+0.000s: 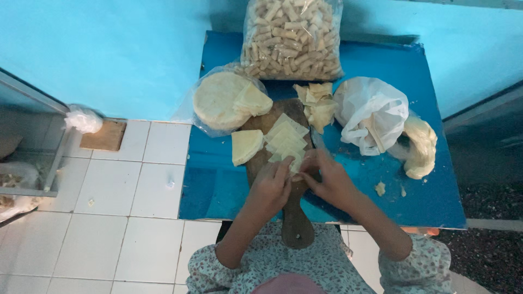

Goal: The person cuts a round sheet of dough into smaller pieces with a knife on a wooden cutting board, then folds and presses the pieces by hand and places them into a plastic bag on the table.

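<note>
My left hand [271,187] and my right hand [325,177] meet over a brown wooden paddle board [297,223] on a blue table [430,196]. Together their fingertips pinch a small pale dough wrapper [297,164]. Just beyond the fingers lies a fanned pile of square wrappers [287,139]. A folded stack of wrappers [245,146] rests on the board's left edge. A round stack of flat dough sheets [220,99] sits in clear plastic at the back left.
A large clear bag of rolled pastries [292,38] stands at the table's back. Loose wrapper scraps [318,104] lie beside a white plastic bag [370,113] with pale filling [422,146] on the right. White tiled floor [109,190] spreads left.
</note>
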A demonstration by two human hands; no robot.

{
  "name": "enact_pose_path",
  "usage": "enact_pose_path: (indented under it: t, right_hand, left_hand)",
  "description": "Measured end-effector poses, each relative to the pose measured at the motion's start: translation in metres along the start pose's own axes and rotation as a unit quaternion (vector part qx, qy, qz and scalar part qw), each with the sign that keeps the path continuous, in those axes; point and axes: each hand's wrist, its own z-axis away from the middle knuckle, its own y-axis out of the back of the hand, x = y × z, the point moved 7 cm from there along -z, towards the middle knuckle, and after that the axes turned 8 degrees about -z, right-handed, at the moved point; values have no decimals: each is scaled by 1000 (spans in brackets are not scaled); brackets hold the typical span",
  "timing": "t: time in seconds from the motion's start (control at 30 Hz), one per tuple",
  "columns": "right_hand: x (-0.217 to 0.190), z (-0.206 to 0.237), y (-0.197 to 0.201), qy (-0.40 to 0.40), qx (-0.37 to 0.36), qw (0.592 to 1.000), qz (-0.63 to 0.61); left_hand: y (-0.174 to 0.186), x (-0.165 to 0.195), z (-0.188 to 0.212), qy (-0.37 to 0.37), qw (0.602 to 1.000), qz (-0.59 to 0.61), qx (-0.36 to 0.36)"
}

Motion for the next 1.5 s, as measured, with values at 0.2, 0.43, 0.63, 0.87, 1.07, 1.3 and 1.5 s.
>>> enact_pose_path:
  t: [0.2,0.43,0.63,0.87,1.07,1.3,1.5]
  right_hand:
    - [-9,3,-1,24,6,1000,7]
    - [-5,4,-7,68,13,996,55]
    - [-10,7,-12,119,-4,990,80]
    - [-13,8,-6,105,-9,994,34]
    - [-1,11,-8,107,-26,992,64]
    - [8,-1,-10,105,-31,992,58]
    - [11,3,-6,115,-53,991,47]
  left_hand:
    - [-4,0,5,25,999,-7,27]
    - [-6,-12,16,100,989,29,104]
    - [-9,-2,14,17,998,0,61]
    - [-13,-1,12,1,1000,-2,31]
    - [-1,0,10,-7,999,3,34]
    - [-5,-10,5,-25,998,-13,-55]
    - [-10,-10,4,-27,999,-7,-44]
